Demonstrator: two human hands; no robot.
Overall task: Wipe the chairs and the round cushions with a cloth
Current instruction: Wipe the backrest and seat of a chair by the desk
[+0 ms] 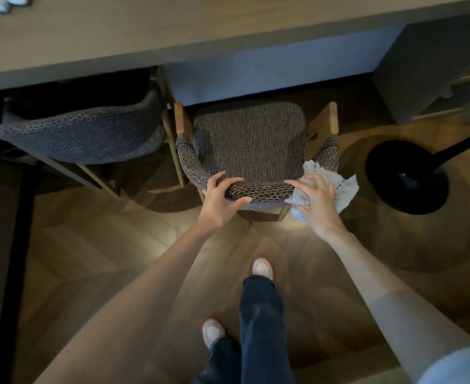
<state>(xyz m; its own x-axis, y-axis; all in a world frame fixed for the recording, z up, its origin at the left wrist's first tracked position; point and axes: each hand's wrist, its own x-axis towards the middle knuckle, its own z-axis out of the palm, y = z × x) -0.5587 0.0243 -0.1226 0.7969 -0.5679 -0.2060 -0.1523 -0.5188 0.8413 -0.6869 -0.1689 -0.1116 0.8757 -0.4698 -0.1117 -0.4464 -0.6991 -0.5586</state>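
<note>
Head view: left hand (222,196) grips chair back (264,189); right hand (315,200) clutches cloth (347,187) against it.

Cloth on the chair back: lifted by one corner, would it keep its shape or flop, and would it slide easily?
Probably floppy: the cloth lies bunched in folds over the backrest under the right hand. Likely light: its loose edge hangs off freely. Its fluffy pile would probably drag on the woven fabric, not slide.

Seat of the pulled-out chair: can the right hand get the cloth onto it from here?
Probably yes. The right hand holds the cloth on the backrest, and the seat lies bare just beyond it, clear of the table edge.
</note>
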